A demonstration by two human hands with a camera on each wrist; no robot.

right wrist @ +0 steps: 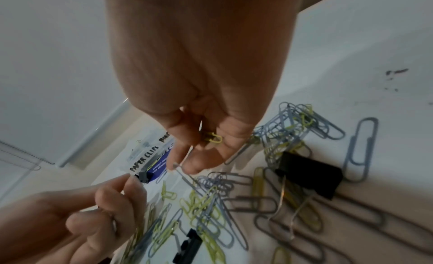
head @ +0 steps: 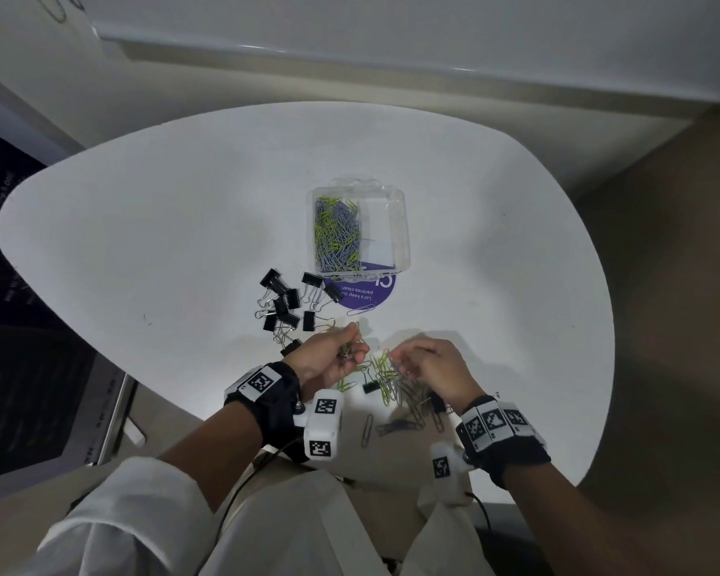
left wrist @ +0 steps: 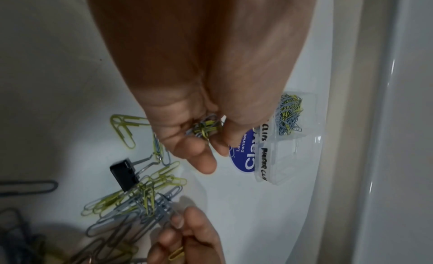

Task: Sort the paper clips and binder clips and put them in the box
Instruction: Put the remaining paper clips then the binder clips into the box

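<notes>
A clear two-compartment box [head: 395, 226] stands mid-table, its left compartment full of grey and yellow-green paper clips [head: 336, 234]; the right one looks almost bare. Black binder clips [head: 285, 303] lie grouped left of the box. A loose pile of paper clips [head: 391, 382] lies near the front edge, with a binder clip [head: 368, 387] mixed in. My left hand [head: 352, 351] grips a small bunch of paper clips [left wrist: 203, 128] just left of the pile. My right hand [right wrist: 187, 162] hovers over the pile, a yellow clip [right wrist: 212, 137] in its palm and a grey clip [right wrist: 179, 166] pinched at its fingertips.
The round white table [head: 184, 226] has a purple round sticker [head: 364, 293] partly under the box. A second binder clip [right wrist: 309, 177] sits in the pile beneath my right hand. Large grey clips [head: 366, 430] lie near the front edge. A wall ledge [head: 391, 56] runs behind the table.
</notes>
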